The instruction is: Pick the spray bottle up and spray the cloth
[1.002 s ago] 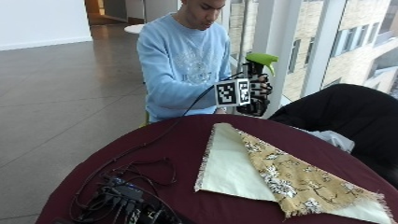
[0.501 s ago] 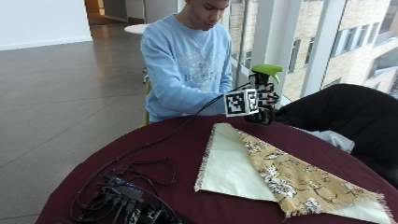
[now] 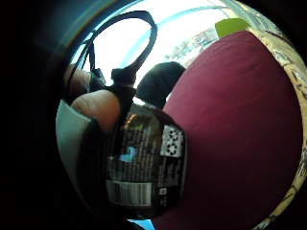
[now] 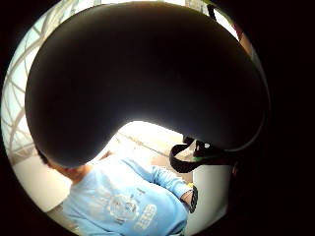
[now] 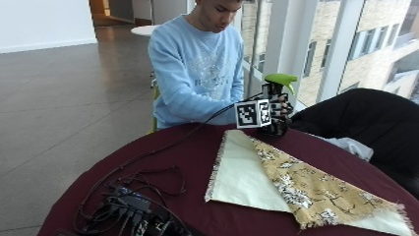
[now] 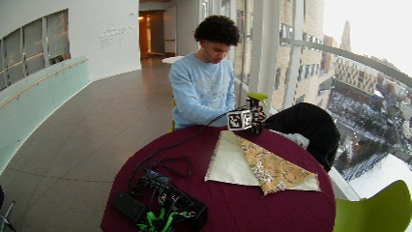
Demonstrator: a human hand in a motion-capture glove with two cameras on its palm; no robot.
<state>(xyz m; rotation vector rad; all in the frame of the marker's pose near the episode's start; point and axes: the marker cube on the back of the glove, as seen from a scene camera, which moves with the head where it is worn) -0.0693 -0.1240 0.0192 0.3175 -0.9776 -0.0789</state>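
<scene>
In the outside view the gloved right hand (image 5: pixel 278 112) grips a dark spray bottle (image 5: pixel 280 81) with a green trigger head, held upright. It is at the table's far edge, just beyond the cloth's far corner. I cannot tell whether the bottle's base touches the table. The cloth (image 5: pixel 243 177) lies spread on the maroon table (image 5: pixel 177 162), cream with a yellow patterned layer (image 5: pixel 308 187) folded over it. The wide outside view shows the same hand (image 6: pixel 256 117), bottle (image 6: pixel 257 96) and cloth (image 6: pixel 230 165). The bottle's black label (image 3: pixel 144 167) fills the little finger side palm view, above the maroon table (image 3: pixel 230 134).
A tangle of black cables and a box (image 5: pixel 128 204) lies at the table's near left. A dark jacket (image 5: pixel 360 118) is draped over a chair to the right of the bottle. The person's blue sleeve (image 5: pixel 196 101) reaches across behind the table. A green chair (image 6: pixel 373 208) stands at the near right.
The hand with the bottle has moved right and slightly lower, closer to the cloth's far corner. The cloth has not moved.
</scene>
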